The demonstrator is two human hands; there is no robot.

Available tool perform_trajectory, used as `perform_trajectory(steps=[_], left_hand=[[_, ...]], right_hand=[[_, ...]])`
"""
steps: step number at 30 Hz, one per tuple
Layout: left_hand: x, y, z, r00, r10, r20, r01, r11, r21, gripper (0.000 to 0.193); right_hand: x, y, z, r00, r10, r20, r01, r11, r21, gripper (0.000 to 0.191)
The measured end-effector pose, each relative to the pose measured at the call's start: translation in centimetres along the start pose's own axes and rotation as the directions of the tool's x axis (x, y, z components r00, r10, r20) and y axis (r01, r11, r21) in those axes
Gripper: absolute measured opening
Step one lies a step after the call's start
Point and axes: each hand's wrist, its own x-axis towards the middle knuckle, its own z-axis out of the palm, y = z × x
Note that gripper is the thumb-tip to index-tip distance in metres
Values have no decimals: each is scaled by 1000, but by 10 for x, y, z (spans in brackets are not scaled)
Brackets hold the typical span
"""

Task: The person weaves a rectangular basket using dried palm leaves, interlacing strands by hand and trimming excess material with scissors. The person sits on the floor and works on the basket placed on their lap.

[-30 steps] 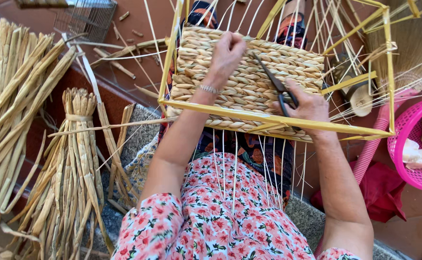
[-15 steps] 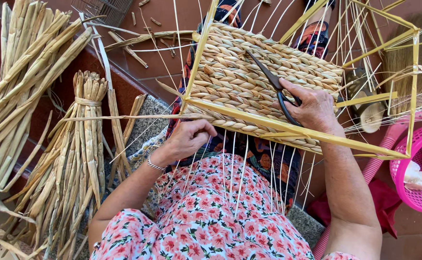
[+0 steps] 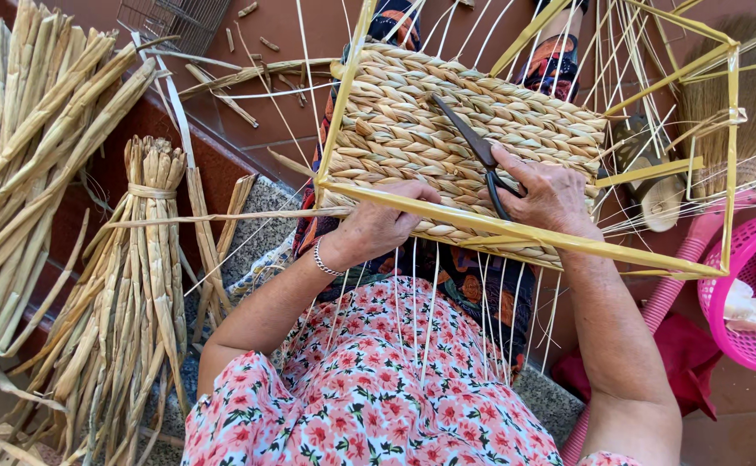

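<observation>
Resting scissors [image 3: 473,151] in right grip [image 3: 546,194]

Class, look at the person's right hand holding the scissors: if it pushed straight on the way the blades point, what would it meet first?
The right hand points the scissors up-left across the woven panel. The blades would probably meet that braided weave first; depth is unclear, and they may already touch it.

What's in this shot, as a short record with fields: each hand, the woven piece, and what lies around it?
left hand: grips the near edge of the woven panel
right hand: holds dark scissors flat on the weave
woven panel: plaited straw on a yellow frame, loose strands hanging
left side: tied reed bundle
right side: pink basket
</observation>
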Motion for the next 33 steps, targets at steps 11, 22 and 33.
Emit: perform_trajectory(steps=[11,22,33], left_hand=[[21,-50,25,990,-77,-117,123,875,468,29],[13,-59,32,998,-61,-18,61,831,553,28],[9,-66,35,997,-81,-9,73,840,537,28]], right_hand=[[9,-4,-21,988,5,154,17,990,-142,58],[28,-23,-51,943,21,333,60,971,-231,60],[41,-53,-51,917,59,395,56,961,-272,59]])
